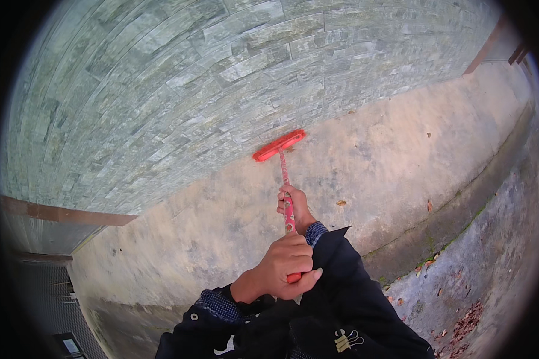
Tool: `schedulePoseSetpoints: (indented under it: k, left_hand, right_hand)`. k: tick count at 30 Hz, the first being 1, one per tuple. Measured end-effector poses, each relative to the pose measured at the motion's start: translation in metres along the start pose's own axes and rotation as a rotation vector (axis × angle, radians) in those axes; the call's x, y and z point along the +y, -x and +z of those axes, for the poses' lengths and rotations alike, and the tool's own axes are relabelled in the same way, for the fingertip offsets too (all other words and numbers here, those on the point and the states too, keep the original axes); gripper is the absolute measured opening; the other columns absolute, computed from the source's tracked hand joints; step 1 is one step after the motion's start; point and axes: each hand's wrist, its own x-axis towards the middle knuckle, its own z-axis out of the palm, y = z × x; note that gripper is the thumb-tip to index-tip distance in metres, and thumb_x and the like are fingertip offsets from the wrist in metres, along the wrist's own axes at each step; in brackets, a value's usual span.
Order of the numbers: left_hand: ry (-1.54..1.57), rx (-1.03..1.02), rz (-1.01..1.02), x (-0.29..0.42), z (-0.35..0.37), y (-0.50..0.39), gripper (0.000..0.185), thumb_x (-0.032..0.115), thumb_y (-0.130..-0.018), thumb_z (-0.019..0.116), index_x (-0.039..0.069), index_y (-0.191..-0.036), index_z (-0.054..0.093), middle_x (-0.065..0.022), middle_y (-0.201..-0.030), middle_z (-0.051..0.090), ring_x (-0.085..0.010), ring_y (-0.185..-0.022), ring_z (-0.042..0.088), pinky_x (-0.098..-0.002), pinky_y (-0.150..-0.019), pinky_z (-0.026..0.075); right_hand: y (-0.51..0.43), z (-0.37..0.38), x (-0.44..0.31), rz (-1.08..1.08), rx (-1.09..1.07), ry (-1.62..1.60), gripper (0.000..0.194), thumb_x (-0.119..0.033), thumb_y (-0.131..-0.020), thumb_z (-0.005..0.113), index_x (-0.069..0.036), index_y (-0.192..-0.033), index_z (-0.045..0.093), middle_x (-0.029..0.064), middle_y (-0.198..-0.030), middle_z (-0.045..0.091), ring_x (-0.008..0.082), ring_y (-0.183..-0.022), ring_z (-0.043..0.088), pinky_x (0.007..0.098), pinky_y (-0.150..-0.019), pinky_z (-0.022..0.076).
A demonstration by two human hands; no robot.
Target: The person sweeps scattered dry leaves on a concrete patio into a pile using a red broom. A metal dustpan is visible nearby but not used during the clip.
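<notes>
A push broom with a red bristle head [279, 146] lies against the foot of a stone-patterned wall. Its patterned pink handle [289, 211] runs from the head back towards my body. Near the red end cap of the handle, my left hand [278, 267] is closed around it, thumb beside the cap. Farther down the handle, closer to the bristles, my right hand [296, 206] grips it with the fingers wrapped around. A small dry leaf [290, 149] rests beside the broom head.
The grey-green wall [251, 67] rises ahead. Scattered leaves [340, 203] lie on the concrete floor [386, 157]. A mossy step edge [453, 238] curves along the right, with a pile of reddish leaves [467, 321] below it. Brown posts [72, 214] stand at the wall's ends.
</notes>
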Motion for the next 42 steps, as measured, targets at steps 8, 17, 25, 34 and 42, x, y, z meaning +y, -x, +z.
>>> schedulePoseSetpoints:
  k: [8, 17, 25, 34, 42]
  left_hand:
    - [0.202, -0.071, -0.083, 0.019, 0.007, -0.058, 0.031, -0.002, -0.070, 0.069, 0.006, -0.055, 0.043, -0.0048, -0.057, 0.042, -0.0254, -0.054, 0.042, -0.0374, -0.056, 0.033]
    - [0.377, -0.085, -0.110, 0.060, -0.023, -0.132, 0.024, 0.002, -0.073, 0.064, 0.002, -0.056, 0.047, -0.0074, -0.059, 0.050, -0.0260, -0.054, 0.050, -0.0393, -0.060, 0.043]
    - [0.043, -0.149, -0.090, -0.017, 0.015, -0.147, 0.027, -0.001, -0.069, 0.067, 0.004, -0.056, 0.044, -0.0061, -0.059, 0.046, -0.0236, -0.055, 0.046, -0.0363, -0.057, 0.038]
    - [0.491, -0.031, -0.040, 0.005, 0.017, -0.175, 0.027, 0.003, -0.074, 0.066, 0.003, -0.057, 0.044, -0.0063, -0.056, 0.047, -0.0245, -0.050, 0.047, -0.0374, -0.054, 0.040]
    - [0.773, -0.036, -0.096, 0.011, -0.008, -0.216, 0.026, 0.003, -0.076, 0.061, 0.001, -0.056, 0.044, -0.0088, -0.055, 0.046, -0.0254, -0.051, 0.047, -0.0418, -0.060, 0.044]
  right_hand:
    - [0.033, -0.021, -0.034, 0.048, 0.265, 0.016, 0.011, -0.015, -0.088, 0.057, -0.005, -0.083, 0.056, 0.0065, -0.066, 0.057, 0.0136, -0.044, 0.045, 0.0308, -0.039, 0.0353]
    - [0.091, 0.005, -0.093, 0.001, 0.256, -0.040, 0.015, -0.017, -0.090, 0.059, -0.006, -0.081, 0.056, 0.0045, -0.066, 0.057, 0.0128, -0.048, 0.047, 0.0299, -0.045, 0.0368]
    - [-0.024, -0.014, -0.113, -0.046, 0.110, -0.064, 0.019, -0.019, -0.088, 0.058, -0.004, -0.076, 0.057, 0.0049, -0.063, 0.056, 0.0132, -0.043, 0.044, 0.0316, -0.038, 0.0330]
    - [0.070, -0.039, -0.149, 0.034, 0.330, 0.020, 0.016, -0.015, -0.089, 0.057, -0.003, -0.079, 0.054, 0.0057, -0.064, 0.054, 0.0135, -0.044, 0.041, 0.0320, -0.042, 0.0308]
    - [0.121, -0.035, -0.190, -0.226, 0.506, -0.182, 0.015, -0.014, -0.090, 0.055, -0.008, -0.077, 0.048, 0.0044, -0.061, 0.050, 0.0127, -0.043, 0.037, 0.0311, -0.042, 0.0292]
